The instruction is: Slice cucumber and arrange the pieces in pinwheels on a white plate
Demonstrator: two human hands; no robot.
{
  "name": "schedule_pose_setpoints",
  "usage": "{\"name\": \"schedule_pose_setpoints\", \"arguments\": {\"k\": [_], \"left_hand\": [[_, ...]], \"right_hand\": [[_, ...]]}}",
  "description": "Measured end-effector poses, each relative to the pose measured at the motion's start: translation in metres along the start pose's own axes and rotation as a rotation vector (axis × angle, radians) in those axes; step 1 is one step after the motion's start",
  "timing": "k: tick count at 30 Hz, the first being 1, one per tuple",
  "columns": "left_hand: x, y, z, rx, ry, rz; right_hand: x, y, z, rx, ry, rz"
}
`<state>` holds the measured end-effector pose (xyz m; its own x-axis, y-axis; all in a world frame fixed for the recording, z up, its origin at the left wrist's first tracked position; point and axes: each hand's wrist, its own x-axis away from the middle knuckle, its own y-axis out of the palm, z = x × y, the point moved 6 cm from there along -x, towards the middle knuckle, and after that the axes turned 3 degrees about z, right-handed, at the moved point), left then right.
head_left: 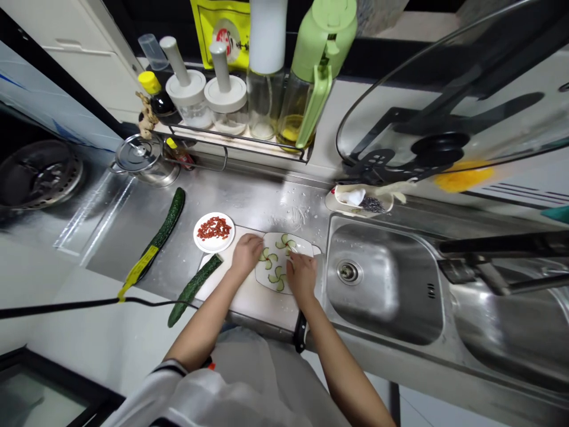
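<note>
A white plate (267, 283) rests on a cutting board (249, 299), with thin cucumber slices (277, 277) laid in curved clusters on it. My left hand (247, 254) is at the plate's left edge, fingers bent and close together; whether it holds anything is too small to tell. Over the plate's right part is my right hand (302, 274), its fingertips down near the slices and partly hidden. Left of the board, a small white plate (198, 243) bears red pieces (214, 228). A cut cucumber (195, 290) lies with its end on the board.
Another cucumber (166, 228) lies further left, near a lidded pot (144, 160). A knife handle (300, 332) sticks out at the counter's front edge. To the right is a sink (386, 284) with a faucet (502, 255) above. Jars and bottles line a rack (240, 137) behind.
</note>
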<state>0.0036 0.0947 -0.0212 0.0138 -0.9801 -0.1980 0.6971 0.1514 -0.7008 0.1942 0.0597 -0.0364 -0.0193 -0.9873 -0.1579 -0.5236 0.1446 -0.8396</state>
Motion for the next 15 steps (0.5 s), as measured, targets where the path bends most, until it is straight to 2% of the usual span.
{"name": "schedule_pose_setpoints", "arguments": {"k": [5, 8, 11, 15], "left_hand": [[0.015, -0.047, -0.047, -0.199, -0.284, 0.135], [0.020, -0.067, -0.069, -0.287, -0.406, 0.161], [0.019, -0.075, -0.083, -0.338, -0.443, 0.141], [0.018, -0.074, -0.098, -0.382, -0.495, 0.114]], "right_hand": [[0.011, 0.003, -0.009, -0.027, -0.016, -0.020], [0.015, 0.006, -0.016, -0.042, -0.035, -0.040], [0.018, 0.008, -0.022, -0.061, -0.046, -0.050], [0.022, 0.010, -0.027, -0.081, -0.049, -0.054]]}}
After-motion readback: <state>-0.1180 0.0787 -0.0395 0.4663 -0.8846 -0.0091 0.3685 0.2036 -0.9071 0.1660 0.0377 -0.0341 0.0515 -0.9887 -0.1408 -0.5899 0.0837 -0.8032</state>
